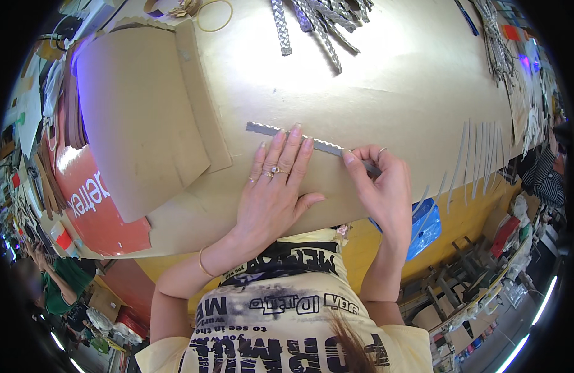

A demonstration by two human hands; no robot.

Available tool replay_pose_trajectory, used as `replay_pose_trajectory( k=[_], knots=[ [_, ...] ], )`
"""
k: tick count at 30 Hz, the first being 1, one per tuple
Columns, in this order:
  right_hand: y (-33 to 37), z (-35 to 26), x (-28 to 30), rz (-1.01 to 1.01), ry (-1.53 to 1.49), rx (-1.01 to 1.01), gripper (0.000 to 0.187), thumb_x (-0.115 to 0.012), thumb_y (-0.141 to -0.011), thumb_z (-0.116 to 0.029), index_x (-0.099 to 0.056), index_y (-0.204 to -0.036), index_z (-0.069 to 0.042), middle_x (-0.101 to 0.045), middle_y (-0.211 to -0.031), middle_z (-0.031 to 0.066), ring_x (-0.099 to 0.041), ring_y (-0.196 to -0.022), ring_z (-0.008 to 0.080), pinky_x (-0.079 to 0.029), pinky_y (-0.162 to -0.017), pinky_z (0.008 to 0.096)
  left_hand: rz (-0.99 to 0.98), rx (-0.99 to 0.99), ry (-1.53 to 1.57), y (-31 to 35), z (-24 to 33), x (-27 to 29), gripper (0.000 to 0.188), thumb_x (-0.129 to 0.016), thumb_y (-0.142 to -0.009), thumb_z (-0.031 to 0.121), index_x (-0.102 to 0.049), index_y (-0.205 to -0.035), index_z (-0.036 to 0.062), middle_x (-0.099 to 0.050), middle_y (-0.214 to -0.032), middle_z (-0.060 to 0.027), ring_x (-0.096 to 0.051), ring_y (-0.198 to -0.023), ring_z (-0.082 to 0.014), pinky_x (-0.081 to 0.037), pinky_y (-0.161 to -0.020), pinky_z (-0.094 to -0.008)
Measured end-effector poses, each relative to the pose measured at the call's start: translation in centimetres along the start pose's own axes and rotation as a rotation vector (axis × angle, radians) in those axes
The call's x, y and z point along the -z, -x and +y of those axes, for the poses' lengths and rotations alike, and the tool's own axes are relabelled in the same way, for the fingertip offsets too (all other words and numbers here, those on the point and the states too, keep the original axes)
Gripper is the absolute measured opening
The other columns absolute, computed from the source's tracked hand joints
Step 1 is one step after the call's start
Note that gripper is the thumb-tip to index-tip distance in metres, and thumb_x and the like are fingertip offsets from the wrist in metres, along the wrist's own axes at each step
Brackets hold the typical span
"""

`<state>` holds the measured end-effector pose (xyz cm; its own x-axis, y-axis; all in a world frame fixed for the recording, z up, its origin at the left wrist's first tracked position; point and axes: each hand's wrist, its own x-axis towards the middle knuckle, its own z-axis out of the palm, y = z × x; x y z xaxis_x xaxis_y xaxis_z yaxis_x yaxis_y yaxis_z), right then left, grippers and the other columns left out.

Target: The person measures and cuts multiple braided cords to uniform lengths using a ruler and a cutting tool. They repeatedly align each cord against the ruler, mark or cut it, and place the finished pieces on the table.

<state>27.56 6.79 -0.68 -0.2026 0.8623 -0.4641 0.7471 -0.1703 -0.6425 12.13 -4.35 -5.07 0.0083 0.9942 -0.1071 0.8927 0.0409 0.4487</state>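
Note:
A narrow grey strip [327, 147] with a pale wavy edge lies slantwise on the tan-covered table. My left hand [275, 165] rests flat across it, fingers stretched out and pressing on its middle; rings are on the fingers. At the strip's right end, my right hand [386, 180] is closed, thumb and fingers pinching it. Part of that end is hidden inside the right hand. The strip's left end sticks out past my left fingertips.
A large curved cardboard sheet [137, 118] stands at the left above a red printed sheet [106, 208]. Braided strips [324, 25] lie at the far side. Thin grey strips [479, 155] hang over the right edge, near a blue plastic bag [425, 230]. Another person [63, 283] is at lower left.

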Motion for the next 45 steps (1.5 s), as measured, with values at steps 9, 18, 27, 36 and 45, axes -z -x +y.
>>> replay_pose_trajectory(
  k=[9,18,27,36,45],
  knots=[
    [-0.1,-0.3,-0.2,0.024,0.024,-0.007,0.025,-0.068,-0.086,-0.025,-0.071,-0.081,-0.001,-0.059,-0.054,0.0093,-0.053,-0.046,0.0171,-0.042,-0.051,0.0320,-0.046,-0.003,-0.042,-0.2,0.4,0.3,0.078,-0.067,-0.082,0.052,-0.040,-0.150,0.0249,-0.021,-0.161,-0.0191,-0.022,-0.148,-0.0352,-0.023,-0.118,-0.0496],
    [0.0,-0.4,-0.4,0.032,0.051,-0.008,0.026,-0.068,-0.086,-0.027,-0.071,-0.081,-0.001,-0.056,-0.052,0.0081,-0.052,-0.045,0.0173,-0.041,-0.050,0.0330,-0.061,-0.032,-0.073,-0.2,0.6,0.2,0.073,-0.067,-0.083,0.050,-0.043,-0.149,0.0298,-0.018,-0.159,-0.0269,-0.020,-0.147,-0.0413,-0.019,-0.119,-0.0522],
    [1.4,-2.0,0.2,0.060,-0.002,0.066,0.022,-0.068,-0.088,-0.022,-0.070,-0.081,-0.002,-0.057,-0.054,0.0065,-0.049,-0.045,0.0159,-0.037,-0.048,0.0311,-0.063,-0.014,-0.072,-0.2,0.9,0.4,0.068,-0.067,-0.085,0.046,-0.045,-0.147,0.0294,-0.019,-0.159,-0.0266,-0.019,-0.147,-0.0409,-0.019,-0.119,-0.0523],
    [0.7,-1.1,-0.1,0.132,0.102,0.078,0.023,-0.071,-0.088,-0.026,-0.071,-0.082,-0.003,-0.058,-0.055,0.0055,-0.053,-0.047,0.0157,-0.038,-0.048,0.0317,-0.038,-0.017,-0.062,-0.2,1.0,0.4,0.067,-0.066,-0.085,0.045,-0.046,-0.147,0.0291,-0.020,-0.159,-0.0269,-0.020,-0.148,-0.0402,-0.020,-0.119,-0.0522],
    [0.6,-0.1,-0.8,0.145,0.073,0.073,0.023,-0.071,-0.087,-0.026,-0.072,-0.083,-0.003,-0.060,-0.057,0.0068,-0.056,-0.049,0.0168,-0.042,-0.051,0.0311,-0.044,-0.017,-0.065,-0.3,1.1,0.4,0.065,-0.065,-0.087,0.045,-0.046,-0.147,0.0285,-0.020,-0.158,-0.0279,-0.020,-0.147,-0.0409,-0.020,-0.119,-0.0517]
  ],
)
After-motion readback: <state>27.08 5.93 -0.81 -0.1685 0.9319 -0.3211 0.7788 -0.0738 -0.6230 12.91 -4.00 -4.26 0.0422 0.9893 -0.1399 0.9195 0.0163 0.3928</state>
